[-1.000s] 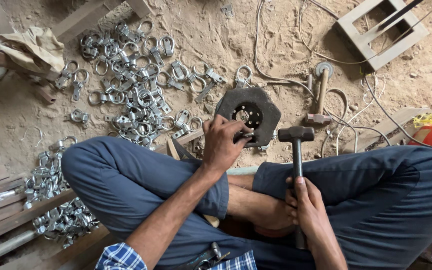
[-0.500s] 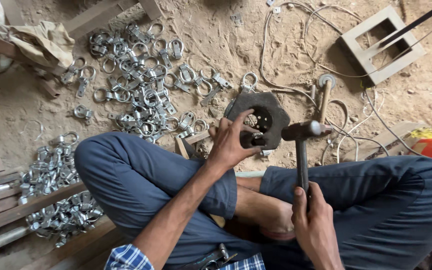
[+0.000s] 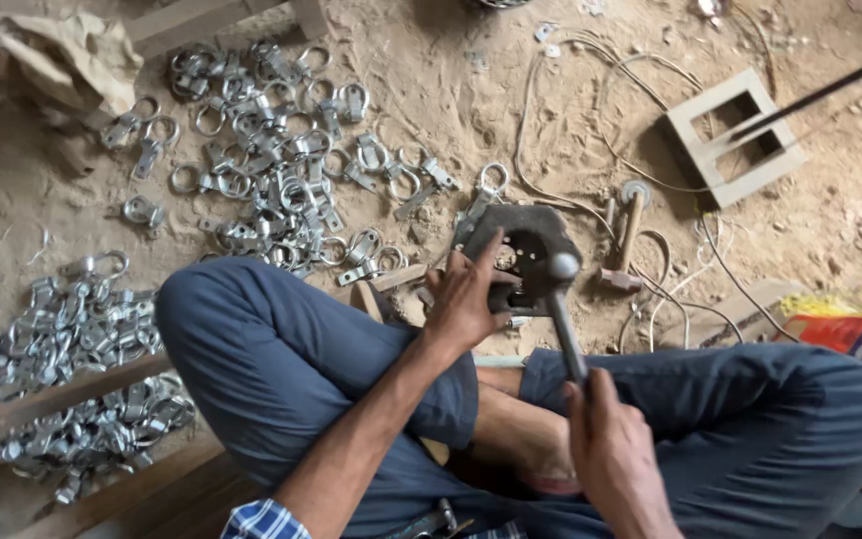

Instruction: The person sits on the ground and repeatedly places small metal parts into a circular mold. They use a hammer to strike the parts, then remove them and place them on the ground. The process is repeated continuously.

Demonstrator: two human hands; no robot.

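Left hand [image 3: 466, 299] is spread over the near edge of the dark metal block [image 3: 521, 250], fingers pressing down on a small piece against it; what sits under the fingertips is hidden. Right hand [image 3: 611, 454] is wrapped tight round the handle of the hammer [image 3: 563, 309], whose head is down at the block's top face. The block sits on the sandy floor [image 3: 451, 110] just ahead of the crossed legs in blue trousers [image 3: 271, 369]. At two o'clock of the block lies a second hammer [image 3: 629, 235], with loose wire [image 3: 551, 120] curling past it. At ten o'clock spreads a heap of silver clamps [image 3: 271, 160]; another heap [image 3: 72, 339] lies at eight o'clock.
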